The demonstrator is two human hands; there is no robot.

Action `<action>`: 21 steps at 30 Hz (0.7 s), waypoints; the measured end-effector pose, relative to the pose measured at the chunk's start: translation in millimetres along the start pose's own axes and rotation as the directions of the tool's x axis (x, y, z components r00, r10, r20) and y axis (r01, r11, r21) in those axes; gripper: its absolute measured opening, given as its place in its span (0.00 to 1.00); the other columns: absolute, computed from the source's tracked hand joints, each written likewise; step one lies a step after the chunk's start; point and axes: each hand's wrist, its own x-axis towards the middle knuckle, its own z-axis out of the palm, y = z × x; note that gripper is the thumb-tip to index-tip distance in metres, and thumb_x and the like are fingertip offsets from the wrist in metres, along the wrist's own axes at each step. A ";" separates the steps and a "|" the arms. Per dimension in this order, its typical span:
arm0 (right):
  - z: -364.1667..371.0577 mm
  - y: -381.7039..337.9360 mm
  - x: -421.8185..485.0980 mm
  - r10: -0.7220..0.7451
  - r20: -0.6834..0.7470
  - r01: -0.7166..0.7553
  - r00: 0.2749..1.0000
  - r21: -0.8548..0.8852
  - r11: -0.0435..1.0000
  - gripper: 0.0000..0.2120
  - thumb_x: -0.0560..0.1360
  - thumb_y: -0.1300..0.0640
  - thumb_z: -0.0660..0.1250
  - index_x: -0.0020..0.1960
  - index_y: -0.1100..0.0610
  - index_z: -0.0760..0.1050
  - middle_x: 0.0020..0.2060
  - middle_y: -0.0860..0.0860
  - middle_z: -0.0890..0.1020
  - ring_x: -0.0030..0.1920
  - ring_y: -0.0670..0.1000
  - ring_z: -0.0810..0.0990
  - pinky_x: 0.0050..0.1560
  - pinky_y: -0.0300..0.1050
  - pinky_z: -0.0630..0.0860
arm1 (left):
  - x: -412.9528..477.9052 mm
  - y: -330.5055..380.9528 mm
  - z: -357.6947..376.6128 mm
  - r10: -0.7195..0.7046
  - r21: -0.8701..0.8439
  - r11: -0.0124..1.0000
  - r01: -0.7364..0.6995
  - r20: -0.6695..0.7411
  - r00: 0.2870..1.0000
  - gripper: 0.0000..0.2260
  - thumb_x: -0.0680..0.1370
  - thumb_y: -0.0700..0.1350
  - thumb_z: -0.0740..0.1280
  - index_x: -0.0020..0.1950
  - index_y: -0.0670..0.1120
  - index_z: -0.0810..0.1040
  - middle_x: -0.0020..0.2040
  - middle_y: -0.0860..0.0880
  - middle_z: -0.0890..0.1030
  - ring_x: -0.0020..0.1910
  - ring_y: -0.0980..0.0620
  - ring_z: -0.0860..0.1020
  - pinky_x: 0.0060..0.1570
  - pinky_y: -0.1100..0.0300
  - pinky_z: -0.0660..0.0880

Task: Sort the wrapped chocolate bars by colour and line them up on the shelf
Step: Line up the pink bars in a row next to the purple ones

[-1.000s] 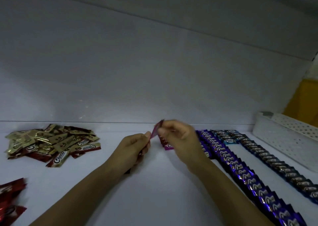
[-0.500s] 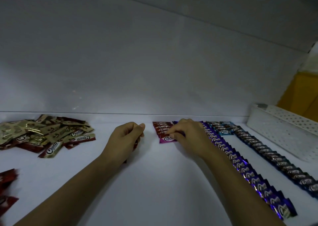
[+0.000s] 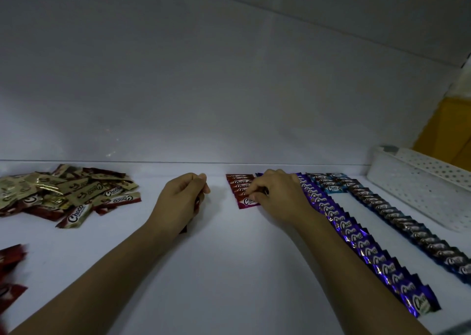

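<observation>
Head view: the left hand [image 3: 182, 199] grips spare dark-red foil-wrapped chocolate bars [image 3: 184, 229]. The right hand [image 3: 276, 194], a second ago lifting one, now pinches that red wrapped bar [image 3: 246, 202] down under its fingertips, lengthening the short red row [image 3: 239, 181] just beyond.

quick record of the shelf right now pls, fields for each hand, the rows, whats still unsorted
left hand: grips spare red bars
right hand: pinches front red bar at the near end of the red row
other rows: purple row, dark row, short light-blue row
unsorted: gold pile, far left
other: white basket, far right
</observation>
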 end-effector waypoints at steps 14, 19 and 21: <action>1.2 -3.1 0.8 0.031 -0.059 -0.033 0.998 -0.031 0.999 0.02 0.73 0.53 0.70 0.44 0.47 0.80 0.45 0.45 0.79 0.52 0.48 0.74 0.57 0.46 0.62 | 3.8 -5.4 -0.7 0.027 -0.006 1.000 -0.027 -0.003 1.000 0.17 0.83 0.49 0.55 0.41 0.41 0.76 0.28 0.48 0.70 0.20 0.57 0.65 0.19 0.66 0.62; -2.3 -40.8 -10.3 0.067 -0.053 -0.017 0.996 0.647 0.762 0.03 0.71 0.56 0.73 0.42 0.52 0.79 0.34 0.51 0.81 0.35 0.45 0.76 0.42 0.43 0.73 | 5.4 -6.1 -1.2 0.055 0.056 0.997 -0.054 -0.016 0.998 0.16 0.83 0.49 0.56 0.42 0.42 0.76 0.26 0.50 0.70 0.20 0.57 0.66 0.21 0.65 0.63; 1.0 -62.4 -16.8 -0.051 0.054 -0.010 0.997 0.776 0.631 0.09 0.70 0.56 0.75 0.48 0.50 0.79 0.35 0.53 0.81 0.35 0.47 0.77 0.40 0.41 0.74 | 5.0 -6.1 -1.7 0.062 0.073 0.996 -0.060 -0.021 0.998 0.15 0.83 0.47 0.56 0.42 0.43 0.76 0.24 0.52 0.70 0.20 0.58 0.67 0.21 0.65 0.63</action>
